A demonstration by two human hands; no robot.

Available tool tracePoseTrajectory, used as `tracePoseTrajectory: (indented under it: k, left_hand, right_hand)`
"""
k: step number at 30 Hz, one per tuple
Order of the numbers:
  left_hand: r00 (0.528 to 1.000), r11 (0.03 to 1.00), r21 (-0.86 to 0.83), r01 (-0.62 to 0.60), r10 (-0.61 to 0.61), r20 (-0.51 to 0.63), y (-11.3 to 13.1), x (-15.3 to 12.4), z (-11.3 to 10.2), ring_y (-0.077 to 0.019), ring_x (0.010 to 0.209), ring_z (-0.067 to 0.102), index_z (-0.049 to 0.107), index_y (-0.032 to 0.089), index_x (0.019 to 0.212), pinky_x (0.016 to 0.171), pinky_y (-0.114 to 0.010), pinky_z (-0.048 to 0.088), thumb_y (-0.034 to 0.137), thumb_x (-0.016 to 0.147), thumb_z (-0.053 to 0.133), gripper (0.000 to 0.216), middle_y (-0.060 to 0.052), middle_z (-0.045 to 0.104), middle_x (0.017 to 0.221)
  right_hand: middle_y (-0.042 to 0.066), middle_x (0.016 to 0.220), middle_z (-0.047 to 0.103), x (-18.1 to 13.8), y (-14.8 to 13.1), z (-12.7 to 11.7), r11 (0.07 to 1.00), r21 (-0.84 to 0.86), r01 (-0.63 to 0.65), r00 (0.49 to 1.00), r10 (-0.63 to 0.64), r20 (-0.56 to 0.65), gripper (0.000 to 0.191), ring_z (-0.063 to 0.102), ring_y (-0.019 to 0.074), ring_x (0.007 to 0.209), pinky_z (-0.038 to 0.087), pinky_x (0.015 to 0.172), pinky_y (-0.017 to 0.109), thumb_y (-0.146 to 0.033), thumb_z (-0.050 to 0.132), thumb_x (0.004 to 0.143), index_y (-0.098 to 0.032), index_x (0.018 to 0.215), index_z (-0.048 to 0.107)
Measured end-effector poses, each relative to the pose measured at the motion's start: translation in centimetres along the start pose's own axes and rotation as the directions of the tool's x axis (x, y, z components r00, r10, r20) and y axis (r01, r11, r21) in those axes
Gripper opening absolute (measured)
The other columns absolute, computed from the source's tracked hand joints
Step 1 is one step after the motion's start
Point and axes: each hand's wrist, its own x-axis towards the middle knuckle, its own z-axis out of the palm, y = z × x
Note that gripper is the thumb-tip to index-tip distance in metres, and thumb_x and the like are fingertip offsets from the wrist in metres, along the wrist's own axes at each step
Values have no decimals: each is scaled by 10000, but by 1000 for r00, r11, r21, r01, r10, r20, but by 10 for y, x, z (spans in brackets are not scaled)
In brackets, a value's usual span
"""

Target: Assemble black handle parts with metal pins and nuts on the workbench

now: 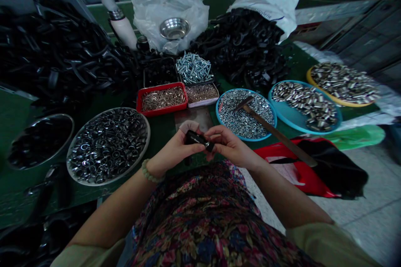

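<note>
Close in front of my body, a small black part (196, 137) sits between my two hands; its exact kind is unclear. My left hand (179, 147) is closed around its left end, with a pale wrap on one finger. The fingertips of my right hand (230, 146) pinch its right end, where something small and dark shows. Just beyond the hands lies a flat metal plate (200, 117). A red tray (161, 110) of thin metal pins stands behind it, next to a white tray (203, 102) of tiny metal pieces.
A hammer (269, 125) rests across a blue bowl (221, 122) of small metal parts. Right of it are a blue tray (291, 124) and a yellow tray (354, 103) of metal sleeves. On the left is a bowl (69, 162) of dark rings. Black parts (247, 46) are heaped behind.
</note>
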Motion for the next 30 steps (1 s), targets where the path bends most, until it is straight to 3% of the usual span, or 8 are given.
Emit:
tracePoseTrajectory:
  k: [3, 7, 14, 18, 22, 25, 28, 30]
  left_hand:
    - [999, 996, 84, -38, 38, -1, -3, -2, 4, -114, 863, 555, 510, 220, 971, 781, -232, 466, 144, 632, 817, 464, 28, 540, 934]
    - [994, 996, 70, -52, 59, -88, -11, -1, 8, -114, 817, 562, 514, 217, 976, 753, -237, 469, 175, 625, 825, 471, 26, 557, 924]
    - [990, 990, -140, -22, 2, -141, -20, -1, 9, -82, 723, 550, 533, 240, 1044, 659, -199, 469, 192, 678, 792, 451, 22, 584, 932]
    - [986, 992, -121, -34, 13, -167, -21, -1, 6, -88, 758, 553, 548, 240, 1041, 698, -204, 474, 210, 696, 784, 419, 21, 585, 941]
    - [987, 998, -30, -63, 58, -147, -19, -2, 3, -134, 887, 575, 533, 246, 1120, 784, -243, 486, 269, 779, 715, 388, -14, 596, 1000]
    - [996, 997, 64, -46, 51, -79, -14, -5, -2, -165, 914, 590, 420, 282, 1282, 783, -277, 508, 275, 720, 767, 661, -38, 576, 1089]
    - [999, 970, 243, -13, 24, -45, -7, -6, -16, -214, 958, 603, 239, 283, 1439, 811, -336, 523, 296, 700, 778, 914, -76, 564, 1165]
    - [998, 909, 416, -24, 46, -44, -4, -3, -30, -243, 1050, 588, 228, 243, 1470, 918, -386, 489, 327, 803, 671, 805, -101, 571, 1199]
  right_hand:
    - [-21, 853, 691, 1, 0, 2, 987, 147, -71, 997, 73, -11, 313, 695, 107, 656, 571, 622, 252, -341, 670, 844, -234, 1060, 470]
    - [-34, 795, 710, 3, 0, 5, 960, 253, -122, 989, 138, -47, 381, 704, 122, 617, 571, 570, 239, -368, 724, 796, -237, 1020, 445]
    - [-26, 753, 698, 7, 0, 12, 982, 185, -46, 976, 84, -202, 216, 694, 104, 599, 568, 572, 216, -308, 705, 812, -207, 985, 623]
    - [-21, 756, 705, 11, 2, 14, 975, 210, -77, 978, 115, -175, 295, 697, 116, 603, 571, 566, 227, -329, 698, 819, -220, 1071, 589]
    - [-20, 731, 709, 17, 7, 21, 946, 284, -154, 968, 202, -150, 448, 698, 137, 580, 565, 528, 233, -383, 712, 804, -238, 1148, 464]
    - [-37, 722, 693, 20, 9, 27, 947, 279, -159, 957, 217, -193, 438, 689, 128, 570, 560, 538, 234, -396, 723, 786, -240, 1070, 429]
    - [-62, 704, 649, 30, 4, 21, 966, 147, -213, 962, 233, -139, 332, 674, 121, 564, 553, 546, 250, -379, 683, 810, -237, 928, 407]
    - [-45, 725, 639, 52, -4, 7, 971, -79, -227, 974, 226, -29, 249, 665, 130, 585, 547, 559, 274, -367, 631, 843, -224, 919, 441]
